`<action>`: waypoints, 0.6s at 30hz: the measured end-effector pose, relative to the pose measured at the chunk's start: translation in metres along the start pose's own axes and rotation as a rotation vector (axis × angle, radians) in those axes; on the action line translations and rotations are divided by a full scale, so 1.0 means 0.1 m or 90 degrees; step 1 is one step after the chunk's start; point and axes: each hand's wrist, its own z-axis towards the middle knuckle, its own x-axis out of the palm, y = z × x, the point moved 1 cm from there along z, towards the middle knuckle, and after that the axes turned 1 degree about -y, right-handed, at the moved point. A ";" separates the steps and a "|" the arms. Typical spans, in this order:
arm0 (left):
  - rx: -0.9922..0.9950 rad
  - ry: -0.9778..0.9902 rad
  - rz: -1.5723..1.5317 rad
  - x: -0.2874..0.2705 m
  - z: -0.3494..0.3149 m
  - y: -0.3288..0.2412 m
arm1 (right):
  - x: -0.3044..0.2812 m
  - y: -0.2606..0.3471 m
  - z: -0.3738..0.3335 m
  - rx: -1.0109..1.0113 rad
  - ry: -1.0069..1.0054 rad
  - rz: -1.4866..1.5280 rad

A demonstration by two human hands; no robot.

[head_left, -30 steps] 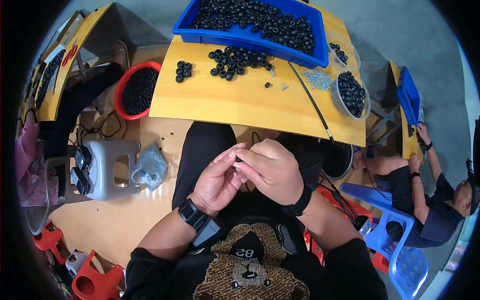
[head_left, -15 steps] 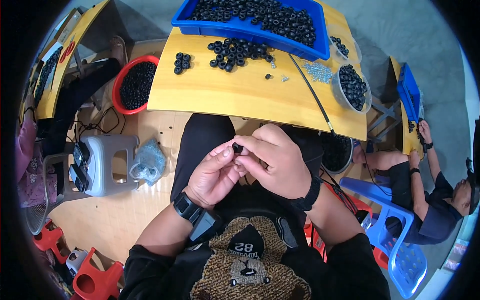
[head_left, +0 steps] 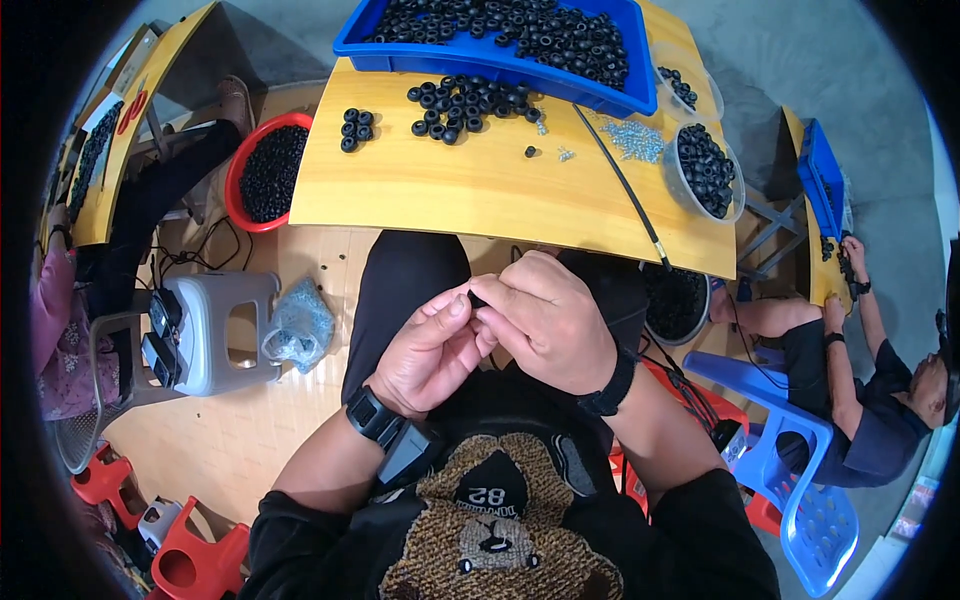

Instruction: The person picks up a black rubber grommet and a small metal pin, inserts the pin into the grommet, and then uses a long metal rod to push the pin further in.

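1 head-worn fisheye view looked steeply down from above and behind the left hand (head_left: 428,352) and right hand (head_left: 555,322), fairly near them, taking in the yellow table (head_left: 420,195) beyond them and the black shirt (head_left: 505,545) on their near side.

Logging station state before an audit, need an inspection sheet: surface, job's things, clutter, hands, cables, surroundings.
Surface: yellow wood-look table, bearing a blue rectangular plastic tray of black ring-shaped parts.
Job's things: small black part, held; loose heap of black parts near the tray; small shiny silvery pieces at right.
Clutter: thin black rod slanting to the near edge.
Hands: left hand and right hand pinch the small black part together.
Cables: black cables by a red plastic seat at right.
Surroundings: one person at right, another person at left; round red plastic basin of black parts left of the table.
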 end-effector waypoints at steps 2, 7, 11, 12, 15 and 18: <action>-0.011 -0.001 0.005 0.01 0.00 -0.02 | 0.00 -0.02 0.01 -0.002 0.005 0.001; 0.019 0.082 0.121 -0.04 0.04 -0.10 | -0.04 -0.04 0.02 0.004 0.030 0.005; 0.090 0.063 0.138 0.15 0.00 -0.12 | -0.16 -0.01 0.08 0.184 -0.011 0.180; 0.100 0.093 0.150 0.26 -0.01 -0.13 | -0.19 -0.05 0.05 0.234 -0.006 0.206; 0.093 0.173 0.185 0.36 -0.05 -0.11 | -0.02 -0.03 0.09 0.172 -0.013 0.351; 0.161 0.201 0.245 0.46 -0.09 -0.06 | 0.06 0.22 0.13 0.267 -0.009 0.479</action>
